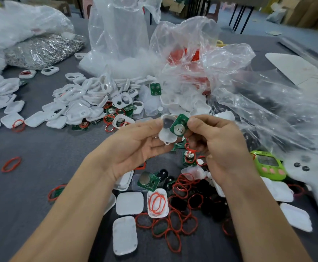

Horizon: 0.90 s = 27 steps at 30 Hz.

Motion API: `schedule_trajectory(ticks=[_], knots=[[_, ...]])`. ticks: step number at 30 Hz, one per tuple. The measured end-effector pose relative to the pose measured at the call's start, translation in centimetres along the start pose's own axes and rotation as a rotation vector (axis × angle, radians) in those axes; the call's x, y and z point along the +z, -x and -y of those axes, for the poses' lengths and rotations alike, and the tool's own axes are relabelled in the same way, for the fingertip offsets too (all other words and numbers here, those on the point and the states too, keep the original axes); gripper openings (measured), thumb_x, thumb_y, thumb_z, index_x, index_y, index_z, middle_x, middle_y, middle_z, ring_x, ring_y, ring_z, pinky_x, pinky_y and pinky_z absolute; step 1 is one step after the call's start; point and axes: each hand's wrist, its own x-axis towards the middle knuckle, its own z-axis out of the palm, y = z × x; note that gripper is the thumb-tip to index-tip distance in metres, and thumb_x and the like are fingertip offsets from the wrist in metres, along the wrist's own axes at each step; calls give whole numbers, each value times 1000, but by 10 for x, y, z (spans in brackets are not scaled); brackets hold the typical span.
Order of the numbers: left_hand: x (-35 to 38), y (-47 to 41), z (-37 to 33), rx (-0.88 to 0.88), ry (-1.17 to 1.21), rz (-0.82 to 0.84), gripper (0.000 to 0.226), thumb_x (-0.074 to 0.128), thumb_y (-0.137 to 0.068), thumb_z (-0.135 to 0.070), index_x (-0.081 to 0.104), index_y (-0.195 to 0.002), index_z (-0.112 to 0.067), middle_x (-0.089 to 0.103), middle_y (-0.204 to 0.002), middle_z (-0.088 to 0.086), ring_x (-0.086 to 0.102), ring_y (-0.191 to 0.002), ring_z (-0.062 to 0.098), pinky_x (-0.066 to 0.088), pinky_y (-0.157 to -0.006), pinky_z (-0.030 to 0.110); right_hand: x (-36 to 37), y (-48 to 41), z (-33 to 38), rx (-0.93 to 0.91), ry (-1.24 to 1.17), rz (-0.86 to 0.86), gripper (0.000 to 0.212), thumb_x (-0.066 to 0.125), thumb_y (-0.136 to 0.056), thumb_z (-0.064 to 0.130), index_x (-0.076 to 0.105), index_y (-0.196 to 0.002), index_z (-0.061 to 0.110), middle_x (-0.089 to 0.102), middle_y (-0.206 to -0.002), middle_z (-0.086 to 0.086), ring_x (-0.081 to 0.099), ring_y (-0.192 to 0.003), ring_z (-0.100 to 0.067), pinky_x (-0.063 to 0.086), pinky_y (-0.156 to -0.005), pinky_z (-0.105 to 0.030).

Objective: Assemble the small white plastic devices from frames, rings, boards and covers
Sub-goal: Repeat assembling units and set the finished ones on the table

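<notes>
Above the grey table my left hand (pixel 135 144) grips a white plastic frame (pixel 166 130) by its edge, its hollow side towards me. My right hand (pixel 218 146) pinches a green circuit board (pixel 179 125) with a round silver battery, tilted against the frame's right side. Below the hands lie loose red rings (pixel 179 220), white covers (pixel 129 203), one cover holding red rings (pixel 157 203), and another green board (pixel 148 181). A heap of white frames (pixel 90 99) fills the middle left.
Crumpled clear plastic bags (pixel 230 72) rise behind the hands, one with red rings inside. A silver-filled bag (pixel 41 50) lies far left. A green device (pixel 267 165) and a white moulded piece (pixel 309 176) sit right. Black parts (pixel 207 203) lie among the rings.
</notes>
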Motion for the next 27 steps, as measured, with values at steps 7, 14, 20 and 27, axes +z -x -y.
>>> schedule_trajectory(ticks=[7,14,20,27], knots=[[4,1,3,-25,-20,21,37,57,-92,-25,71,-121,-6,74,-115,13,73,-100,22,60,-86,32,0,2,-1,-120,129,-3,31,73,-90,5,77,-63,20,62,-54,2,44,-45,-9,39,-46,-21],[6,1,3,-27,-21,50,34,64,-88,-29,78,-112,-10,75,-112,13,74,-100,23,60,-91,35,0,0,-6,-185,191,8,28,76,-89,5,77,-65,19,64,-53,9,55,-45,-1,46,-51,-15],[7,2,2,-36,-18,55,41,71,-81,-33,78,-113,-9,75,-114,14,74,-103,23,60,-90,33,2,1,-7,-204,236,17,20,77,-88,8,80,-73,21,76,-68,1,71,-62,-11,58,-63,-27],[6,1,3,-37,-3,46,34,59,-92,-27,77,-114,-6,74,-114,17,74,-101,25,61,-87,33,2,2,-6,-246,299,-33,17,78,-87,11,81,-76,23,78,-73,-1,76,-72,-25,64,-75,-53]])
